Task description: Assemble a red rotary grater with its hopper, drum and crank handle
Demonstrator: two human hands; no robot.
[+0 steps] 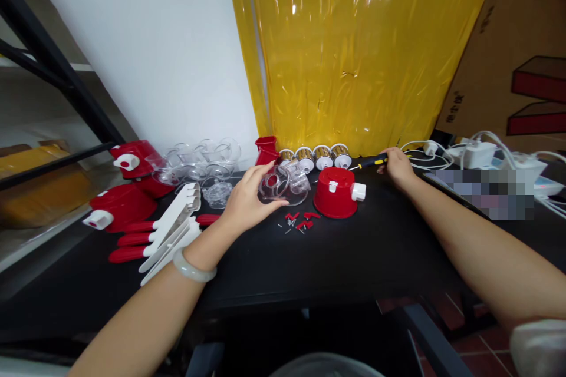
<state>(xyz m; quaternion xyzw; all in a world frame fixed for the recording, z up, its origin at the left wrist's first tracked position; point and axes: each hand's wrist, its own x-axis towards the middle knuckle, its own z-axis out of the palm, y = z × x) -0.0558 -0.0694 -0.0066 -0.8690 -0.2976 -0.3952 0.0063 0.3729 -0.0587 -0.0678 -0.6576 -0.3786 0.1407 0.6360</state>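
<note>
My left hand (247,197) curves around the left side of a clear plastic part (289,185), thumb in front and fingers behind. On the right, my right hand (398,166) grips the end of a black and yellow screwdriver (374,161), whose shaft points left behind a red bowl-shaped housing (335,197). That housing stands with its wide side down and has a white knob (358,191) on its right. In front of the clear part lie small red plastic pieces (305,225) and several loose screws (290,222).
Metal grater drums (322,157) and a red chute (266,150) stand at the back. Left are more red housings (126,206), white-and-red handles (170,230) and stacked clear parts (207,159). A tablet-like device (460,188), white chargers (477,153) and cables are at right.
</note>
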